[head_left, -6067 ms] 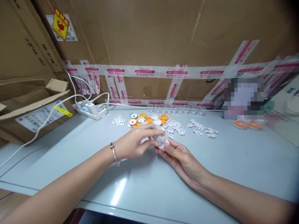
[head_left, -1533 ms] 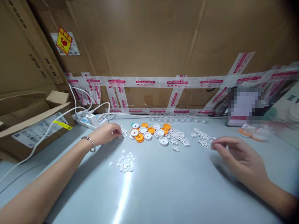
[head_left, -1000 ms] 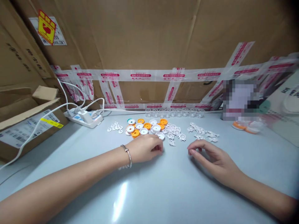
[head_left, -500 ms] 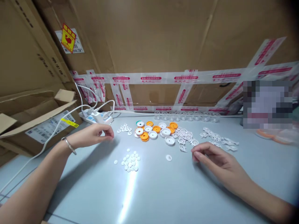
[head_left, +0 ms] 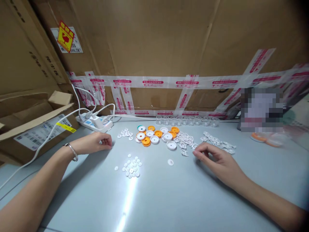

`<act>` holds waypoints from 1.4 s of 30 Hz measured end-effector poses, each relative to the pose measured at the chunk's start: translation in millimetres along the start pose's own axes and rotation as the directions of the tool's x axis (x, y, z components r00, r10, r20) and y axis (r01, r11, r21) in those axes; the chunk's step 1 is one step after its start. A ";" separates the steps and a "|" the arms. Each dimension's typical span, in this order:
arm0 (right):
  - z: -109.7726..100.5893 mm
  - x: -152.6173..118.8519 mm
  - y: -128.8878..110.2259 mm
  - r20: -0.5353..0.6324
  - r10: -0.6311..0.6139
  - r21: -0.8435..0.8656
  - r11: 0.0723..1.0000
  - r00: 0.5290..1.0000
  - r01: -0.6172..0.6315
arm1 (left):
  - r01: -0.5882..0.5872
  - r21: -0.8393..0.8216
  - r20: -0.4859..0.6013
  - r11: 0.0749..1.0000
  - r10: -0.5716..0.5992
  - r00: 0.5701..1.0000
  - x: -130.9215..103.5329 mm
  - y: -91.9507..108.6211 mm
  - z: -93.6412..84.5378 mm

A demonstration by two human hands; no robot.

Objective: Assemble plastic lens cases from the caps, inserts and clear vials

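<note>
My left hand point(head_left: 102, 142) rests on the table with fingers curled in; no object shows in it. Nearest to it are small white stemmed pieces point(head_left: 125, 132). My right hand point(head_left: 217, 158) has thumb and forefinger together at the lower edge of a white openwork plastic piece point(head_left: 194, 146); whether they grip it is hidden. More openwork pieces point(head_left: 183, 138) lie just left. Mid-table are orange rings point(head_left: 158, 133) and white round caps point(head_left: 171, 145). Closer to me lie small white toothed gears point(head_left: 131, 170) and one white disc point(head_left: 170, 162).
Clear round cups point(head_left: 190, 121) line the back. Folded white openwork strips point(head_left: 216, 140) lie behind my right hand. A power strip point(head_left: 93, 122) with white cables and an open carton point(head_left: 41, 132) stand left. Large taped cardboard point(head_left: 145, 42) walls the back.
My right hand has moved left and slightly up, to the edge of the openwork pieces. My left hand's fingers have curled in more. The whole view has shifted slightly.
</note>
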State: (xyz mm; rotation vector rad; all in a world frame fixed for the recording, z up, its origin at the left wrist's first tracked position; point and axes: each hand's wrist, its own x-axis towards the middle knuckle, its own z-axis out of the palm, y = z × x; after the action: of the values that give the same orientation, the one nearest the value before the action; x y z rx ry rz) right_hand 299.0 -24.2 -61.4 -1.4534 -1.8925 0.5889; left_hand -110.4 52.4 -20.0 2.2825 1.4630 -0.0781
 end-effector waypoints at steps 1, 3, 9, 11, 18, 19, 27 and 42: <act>-0.5 4.5 -1.5 -0.002 -0.031 -0.045 0.999 1.000 0.031 | 0.002 0.001 0.002 1.000 -0.002 1.000 1.0 0.1 0.9; -1.1 16.7 -5.5 0.042 -0.110 -0.130 0.985 0.993 0.115 | 0.003 -0.002 0.005 1.000 -0.003 1.000 2.8 -0.2 1.9; 7.8 63.9 -16.9 0.145 -0.179 -0.221 0.953 0.973 0.208 | 0.026 -0.012 -0.002 1.000 -0.026 1.000 2.7 1.2 0.7; 13.9 74.5 -19.0 0.161 -0.123 -0.241 0.957 0.979 0.160 | 0.027 -0.007 -0.011 1.000 -0.027 1.000 2.1 1.3 0.6; 31.0 84.7 -17.7 0.143 -0.104 -0.234 0.963 0.984 0.136 | 0.007 0.000 -0.016 1.000 -0.007 1.000 2.3 -3.1 1.7; 31.8 85.0 -17.0 0.143 -0.099 -0.231 0.964 0.985 0.130 | 0.006 -0.003 -0.017 1.000 -0.006 1.000 2.3 -3.5 1.9; 39.4 81.3 -34.8 0.112 -0.218 -0.257 0.936 0.969 0.241 | 0.015 0.007 -0.027 1.000 -0.014 1.000 1.4 -3.7 2.6; 51.3 75.2 -50.3 0.281 -0.475 -0.267 0.796 0.834 0.544 | 0.009 0.030 -0.030 1.000 -0.008 1.000 1.3 -2.2 1.5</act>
State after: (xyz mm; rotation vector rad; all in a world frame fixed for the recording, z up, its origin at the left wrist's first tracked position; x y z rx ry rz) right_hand 216.5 36.4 -43.0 -1.0103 -2.5205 0.1509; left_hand -111.4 53.7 -22.4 2.3112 1.4964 -0.0694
